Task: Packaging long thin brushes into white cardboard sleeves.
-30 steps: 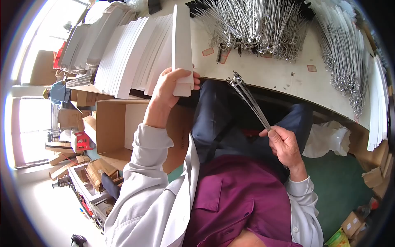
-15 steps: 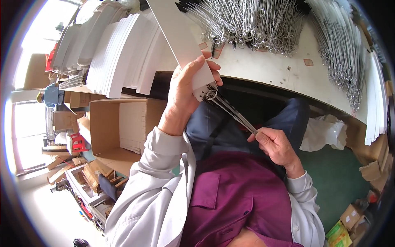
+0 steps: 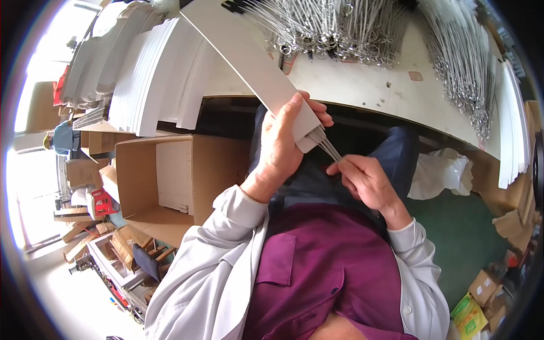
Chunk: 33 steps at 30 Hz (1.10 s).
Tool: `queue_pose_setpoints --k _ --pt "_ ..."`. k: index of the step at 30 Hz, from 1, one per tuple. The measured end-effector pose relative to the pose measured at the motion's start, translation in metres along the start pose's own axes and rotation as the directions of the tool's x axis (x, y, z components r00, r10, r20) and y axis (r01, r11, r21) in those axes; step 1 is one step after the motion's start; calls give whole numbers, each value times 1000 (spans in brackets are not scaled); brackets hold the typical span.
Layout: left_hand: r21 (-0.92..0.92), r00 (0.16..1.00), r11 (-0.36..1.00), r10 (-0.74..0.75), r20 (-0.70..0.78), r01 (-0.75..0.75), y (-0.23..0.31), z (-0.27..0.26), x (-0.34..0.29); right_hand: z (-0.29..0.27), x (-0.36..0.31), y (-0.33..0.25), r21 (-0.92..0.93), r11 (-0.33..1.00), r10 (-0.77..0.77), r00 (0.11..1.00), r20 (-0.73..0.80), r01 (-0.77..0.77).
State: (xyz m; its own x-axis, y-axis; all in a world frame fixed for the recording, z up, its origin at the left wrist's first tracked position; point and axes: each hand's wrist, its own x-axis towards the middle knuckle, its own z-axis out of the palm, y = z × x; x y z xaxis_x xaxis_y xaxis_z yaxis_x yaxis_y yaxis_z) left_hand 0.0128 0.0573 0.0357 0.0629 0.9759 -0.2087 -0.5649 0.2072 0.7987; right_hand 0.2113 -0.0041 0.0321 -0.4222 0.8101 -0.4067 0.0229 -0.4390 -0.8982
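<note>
A long, narrow white cardboard box [image 3: 249, 68] lies slantwise in front of me, with my left hand [image 3: 283, 136] wrapped round its near end. The end flap [image 3: 307, 143] hangs open there. Several thin wire brushes [image 3: 328, 148] stick out of this opening, their far ends hidden inside the box. My right hand [image 3: 365, 178] pinches their wire ends, just below the box. On the table beyond lies a big heap of similar looped wire brushes [image 3: 340, 34].
A second brush pile [image 3: 462, 79] lies at the right of the table [image 3: 362, 85]. White boxes [image 3: 150, 73] stand stacked at the left; more white boxes [image 3: 514, 130] sit far right. An open brown carton [image 3: 153, 187] stands left of my legs. A person [image 3: 65, 139] is in the left background.
The brushes have gone into the white box, leaving only their wire ends outside. My right hand has moved up and left, close to the opening. The box's near end sits lower and further right.
</note>
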Motion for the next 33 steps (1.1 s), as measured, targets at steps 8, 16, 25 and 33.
queue_pose_setpoints --k 8,16,25,33 --pt "-29 997 996 -83 -7 82 -31 1 -5 -1 30 -13 -35 997 -71 997 -39 70" --pt "6 997 1000 -10 76 9 -41 -3 -7 -15 -4 20 -6 991 -132 968 -213 133" --pt "208 978 972 -139 157 104 -70 7 -28 -10 23 24 -41 950 -304 883 -356 310" --pt "734 835 677 -434 338 55 -5 -1 -41 -32 18 13 -30 960 -275 909 -313 280"
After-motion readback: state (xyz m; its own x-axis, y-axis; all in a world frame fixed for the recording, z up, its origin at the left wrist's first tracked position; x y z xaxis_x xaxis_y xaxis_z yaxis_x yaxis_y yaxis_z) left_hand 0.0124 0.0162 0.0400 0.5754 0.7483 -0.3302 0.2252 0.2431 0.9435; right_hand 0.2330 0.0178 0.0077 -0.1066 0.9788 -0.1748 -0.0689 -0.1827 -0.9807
